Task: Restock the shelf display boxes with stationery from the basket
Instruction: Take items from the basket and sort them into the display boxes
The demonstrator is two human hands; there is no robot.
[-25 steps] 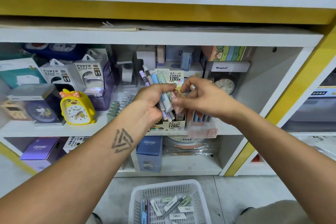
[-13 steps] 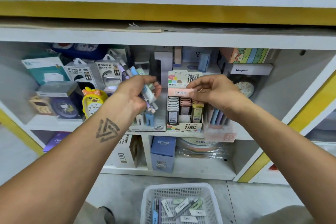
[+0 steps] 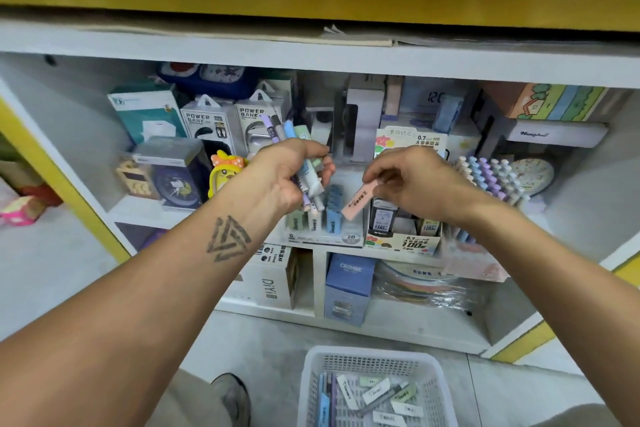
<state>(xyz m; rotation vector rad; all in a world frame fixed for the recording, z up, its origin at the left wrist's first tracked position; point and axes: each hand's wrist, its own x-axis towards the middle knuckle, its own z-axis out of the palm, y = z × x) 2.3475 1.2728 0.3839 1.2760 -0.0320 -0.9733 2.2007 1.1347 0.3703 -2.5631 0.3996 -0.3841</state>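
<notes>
So the thing I'm dealing with is this little pink lead case (image 3: 357,202), flat, long and narrow, pale salmon colour with a line of dark print down one face that's too small to read. My right hand (image 3: 417,180) has it pinched by its top end between thumb and fingertips, and it hangs tilted, lower end pointing down-left. That lower end sits right in front of the clear display box (image 3: 325,230) marked 2B, which has a few green and blue cases standing in it. Can't tell if the tip is touching the box or just over it.

My left hand (image 3: 289,175) is wrapped tight around a bundle of pens and cases (image 3: 308,180), purple, grey, blue and mint, with tops sticking up above my fist and bottoms poking out under it. It's just left of the pink case, the two hands near each other but apart.

Right of the clear box is the 0.7 HB lead box (image 3: 403,241) with dark cases in it, and beside that a tray of pastel pens (image 3: 491,177). Down on the floor is the white basket (image 3: 313,388) with more cases and pens lying loose in it. A yellow duck clock (image 3: 225,172) sits behind my left wrist.
</notes>
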